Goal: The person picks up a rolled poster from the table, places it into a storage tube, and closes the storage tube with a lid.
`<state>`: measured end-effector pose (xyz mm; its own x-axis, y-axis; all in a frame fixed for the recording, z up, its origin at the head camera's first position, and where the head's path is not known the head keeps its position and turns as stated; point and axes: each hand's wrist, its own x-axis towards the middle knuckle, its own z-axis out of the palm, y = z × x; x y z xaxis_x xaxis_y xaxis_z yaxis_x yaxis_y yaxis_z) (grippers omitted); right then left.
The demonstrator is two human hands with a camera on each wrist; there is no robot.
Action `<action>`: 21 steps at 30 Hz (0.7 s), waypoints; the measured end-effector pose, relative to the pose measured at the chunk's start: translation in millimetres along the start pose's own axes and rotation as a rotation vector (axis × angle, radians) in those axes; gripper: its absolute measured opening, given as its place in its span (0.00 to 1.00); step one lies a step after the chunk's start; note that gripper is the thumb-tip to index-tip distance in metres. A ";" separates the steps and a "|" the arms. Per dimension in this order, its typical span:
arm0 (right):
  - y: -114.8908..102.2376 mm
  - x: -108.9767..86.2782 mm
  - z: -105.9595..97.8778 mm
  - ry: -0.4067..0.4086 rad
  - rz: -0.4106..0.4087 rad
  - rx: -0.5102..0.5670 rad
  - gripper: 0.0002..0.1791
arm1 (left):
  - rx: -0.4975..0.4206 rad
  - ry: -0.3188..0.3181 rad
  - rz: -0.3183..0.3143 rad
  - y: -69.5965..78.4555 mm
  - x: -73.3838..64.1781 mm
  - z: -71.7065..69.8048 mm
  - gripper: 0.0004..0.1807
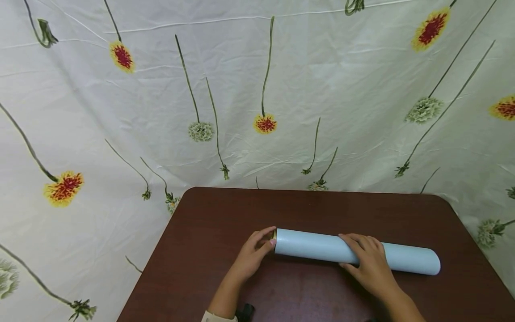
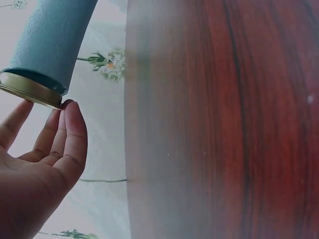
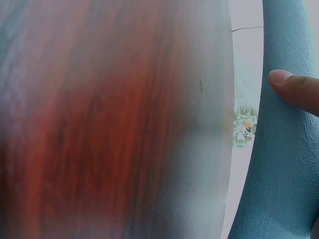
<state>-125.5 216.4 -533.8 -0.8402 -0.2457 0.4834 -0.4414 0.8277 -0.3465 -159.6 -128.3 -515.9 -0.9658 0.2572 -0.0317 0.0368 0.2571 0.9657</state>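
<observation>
A long light blue cardboard tube (image 1: 314, 245) lies sideways on the table, held near its middle by my right hand (image 1: 368, 261), thumb on the near side and fingers over the top. At its left end sits a gold-coloured lid (image 2: 31, 89), partly hidden by fingers in the head view. My left hand (image 1: 250, 256) pinches this lid by its rim with thumb and fingers. The left wrist view shows the lid at the tube's mouth, with a dark band between it and the blue wall. In the right wrist view, the right thumb (image 3: 294, 89) presses the tube's textured side.
The dark red-brown wooden table (image 1: 225, 205) has rounded far corners. Behind it hangs a white cloth (image 1: 241, 89) printed with flowers on long stems. A small black object (image 1: 246, 311) shows beside the left wrist.
</observation>
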 end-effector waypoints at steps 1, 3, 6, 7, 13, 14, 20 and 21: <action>-0.4 0.1 0.2 -0.001 0.000 0.000 0.50 | 0.003 0.004 0.000 -0.2 0.1 0.3 0.26; -1.3 0.2 0.8 -0.003 -0.002 0.002 0.50 | 0.005 0.012 0.002 -0.6 0.5 1.0 0.26; -2.6 0.3 2.1 -0.006 -0.003 0.004 0.50 | 0.000 0.022 0.004 -1.1 0.7 2.2 0.27; -3.1 0.5 2.7 -0.006 -0.004 0.004 0.50 | -0.005 0.023 0.002 -1.2 0.7 2.7 0.27; -6.7 0.7 6.1 -0.007 -0.006 0.012 0.51 | -0.091 0.032 -0.015 -3.3 1.4 7.6 0.26; -7.5 0.6 6.6 -0.006 -0.006 0.014 0.51 | -0.102 0.039 -0.019 -3.8 1.6 8.6 0.25; -14.1 1.0 10.2 -0.013 -0.012 0.021 0.51 | -0.090 0.084 -0.044 -5.2 3.5 14.1 0.19; -15.2 1.1 10.8 -0.015 -0.013 0.020 0.51 | -0.077 0.085 -0.043 -4.7 3.7 15.0 0.19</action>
<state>-123.2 198.1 -536.7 -0.8386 -0.2642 0.4764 -0.4589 0.8138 -0.3564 -159.4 -114.6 -524.4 -0.9845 0.1664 -0.0547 -0.0218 0.1932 0.9809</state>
